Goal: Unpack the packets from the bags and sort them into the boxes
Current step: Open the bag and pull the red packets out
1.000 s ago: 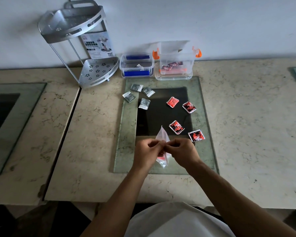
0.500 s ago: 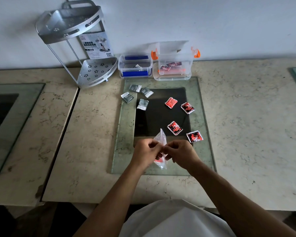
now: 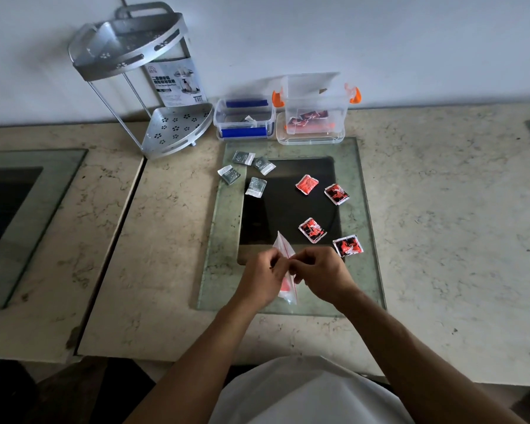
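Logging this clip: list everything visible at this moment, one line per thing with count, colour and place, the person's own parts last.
grey packets: four, grey and white, loose on the glass pane's far left corner
red packets: four, red and black, loose on the pane's right half
clear bag: one, transparent with red inside, held between both hands
blue box: one, clear with blue clips, at the wall, a grey packet inside
orange box: one, clear with orange clips, right of the blue box, red packets inside
corner rack: one, silver, two tiers, far left at the wall
glass pane: one, greenish, on the marble counter
left hand: pinching the bag
right hand: pinching the bag
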The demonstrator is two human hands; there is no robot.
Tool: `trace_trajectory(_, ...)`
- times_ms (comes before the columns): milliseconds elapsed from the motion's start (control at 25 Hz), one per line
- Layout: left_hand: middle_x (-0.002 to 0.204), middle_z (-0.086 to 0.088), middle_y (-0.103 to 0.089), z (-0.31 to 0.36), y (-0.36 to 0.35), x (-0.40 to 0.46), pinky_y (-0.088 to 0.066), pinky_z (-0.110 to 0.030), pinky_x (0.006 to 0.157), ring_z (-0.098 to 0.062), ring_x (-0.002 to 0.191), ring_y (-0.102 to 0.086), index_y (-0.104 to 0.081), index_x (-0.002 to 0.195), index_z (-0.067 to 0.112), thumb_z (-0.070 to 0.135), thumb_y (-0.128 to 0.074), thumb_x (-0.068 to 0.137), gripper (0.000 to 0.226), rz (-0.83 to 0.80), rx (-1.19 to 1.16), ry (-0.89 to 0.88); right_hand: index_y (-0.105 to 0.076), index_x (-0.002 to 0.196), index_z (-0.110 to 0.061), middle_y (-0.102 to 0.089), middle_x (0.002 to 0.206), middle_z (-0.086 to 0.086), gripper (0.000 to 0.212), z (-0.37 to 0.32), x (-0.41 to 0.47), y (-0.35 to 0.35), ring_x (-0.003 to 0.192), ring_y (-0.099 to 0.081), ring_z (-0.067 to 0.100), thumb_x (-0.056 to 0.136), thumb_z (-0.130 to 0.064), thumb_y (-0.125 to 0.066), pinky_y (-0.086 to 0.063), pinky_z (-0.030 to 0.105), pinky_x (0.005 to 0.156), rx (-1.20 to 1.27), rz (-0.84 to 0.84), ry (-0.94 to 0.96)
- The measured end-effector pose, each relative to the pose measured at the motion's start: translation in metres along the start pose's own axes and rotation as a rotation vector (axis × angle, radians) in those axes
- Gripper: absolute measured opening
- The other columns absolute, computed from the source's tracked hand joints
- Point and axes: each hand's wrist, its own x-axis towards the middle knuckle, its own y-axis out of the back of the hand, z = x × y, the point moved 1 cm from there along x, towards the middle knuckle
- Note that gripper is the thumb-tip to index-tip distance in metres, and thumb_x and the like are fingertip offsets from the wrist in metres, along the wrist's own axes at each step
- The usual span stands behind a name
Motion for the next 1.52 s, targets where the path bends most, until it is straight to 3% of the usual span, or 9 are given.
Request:
trace_trajectory(200,0.052,0.013,-0.054,0.001,-0.011,0.007,-0.034,-0.01,0.045,0.002,0.047,-0.05,-0.055,0.061,0.029,0.02,-0.049,0.098,0.038,0.003,-0.123,-0.011,-0.076,0.076,-0.004,-0.071,0.061,0.003,0.014,-0.008,-0.005,0.005,0.05,-0.061,0.005,0.087,-0.01,-0.07,-0.048,0.016,0.05,0.219,0.035,-0.074)
trace_trajectory(480,0.053,-0.001,-0.051,0.001,-0.024,0.018,-0.041,-0.039,0.059,-0.023,0.058,-0.047,-0.051,0.051,0.023,0.023,-0.043,0.082,0.033,0.146,-0.461,0.176,-0.064,0.085,0.018,-0.063,0.07,0.025,0.02,-0.014,0.0,0.003,0.061,-0.059,0.029,0.089,-0.001,-0.063,-0.054,0.039,0.062,0.58,0.174,-0.217)
trace_trajectory(640,0.044,0.013,-0.052,0.004,-0.009,0.022,-0.034,-0.012,0.043,0.0,0.043,-0.046,-0.054,0.052,0.029,0.038,-0.051,0.078,0.028,0.175,-0.225,0.046,-0.069,0.069,-0.007,-0.068,0.053,0.003,0.018,-0.011,0.001,0.015,0.042,-0.054,0.007,0.086,-0.011,-0.067,-0.044,0.021,0.044,0.199,0.254,-0.119)
trace_trajectory(760,0.044,0.011,-0.05,-0.005,0.013,0.025,-0.03,-0.015,0.042,-0.002,0.044,-0.043,-0.048,0.052,0.024,0.034,-0.062,0.079,0.032,0.228,-0.006,-0.02,-0.068,0.067,-0.016,-0.069,0.054,-0.005,0.014,-0.003,0.004,0.039,0.043,-0.062,0.004,0.081,-0.017,-0.07,-0.045,0.019,0.037,-0.02,0.351,-0.058)
trace_trajectory(960,0.046,0.007,-0.049,-0.008,0.038,0.027,-0.033,-0.017,0.044,-0.004,0.044,-0.047,-0.05,0.055,0.02,0.027,-0.068,0.077,0.029,0.212,0.271,-0.09,-0.065,0.068,-0.021,-0.066,0.059,-0.009,0.013,-0.002,0.008,0.057,0.054,-0.062,0.008,0.077,-0.023,-0.075,-0.05,0.027,0.048,-0.273,0.345,0.066)
trace_trajectory(1160,0.049,0.014,-0.056,-0.006,0.035,0.025,-0.033,-0.017,0.044,-0.005,0.044,-0.046,-0.054,0.055,0.022,0.035,-0.062,0.076,0.027,0.154,0.161,-0.128,-0.056,0.094,-0.025,-0.064,0.096,-0.004,0.02,-0.009,0.011,0.053,0.07,-0.068,0.009,0.084,-0.015,-0.07,-0.06,0.036,0.059,-0.192,0.255,0.169)
trace_trajectory(1320,0.05,0.002,-0.06,-0.023,0.023,0.029,-0.041,-0.026,0.046,-0.01,0.043,-0.052,-0.058,0.058,0.017,0.035,-0.052,0.087,0.034,0.259,-0.121,-0.057,-0.065,0.094,-0.024,-0.052,0.121,0.001,0.023,-0.015,0.009,0.046,0.093,-0.065,0.012,0.088,-0.002,-0.064,-0.061,0.025,0.072,-0.3,0.145,0.371)
trace_trajectory(1440,0.074,-0.013,-0.069,-0.051,0.012,0.034,-0.048,-0.031,0.048,-0.018,0.05,-0.06,-0.067,0.086,0.01,0.01,-0.049,0.093,0.019,0.331,-0.325,0.242,-0.073,0.098,-0.02,-0.056,0.126,0.004,0.026,-0.011,0.013,0.036,0.095,-0.065,0.017,0.087,0.001,-0.062,-0.054,0.02,0.074,-0.357,0.075,0.346)
trace_trajectory(1520,0.098,-0.013,-0.07,-0.064,0.001,0.032,-0.057,-0.035,0.061,-0.018,0.068,-0.066,-0.061,0.114,0.007,0.0,-0.05,0.092,0.026,0.178,-0.224,0.274,-0.072,0.104,-0.021,-0.057,0.124,0.002,0.024,-0.009,0.015,0.03,0.096,-0.065,0.016,0.09,-0.004,-0.061,-0.055,0.023,0.076,-0.337,0.068,0.334)
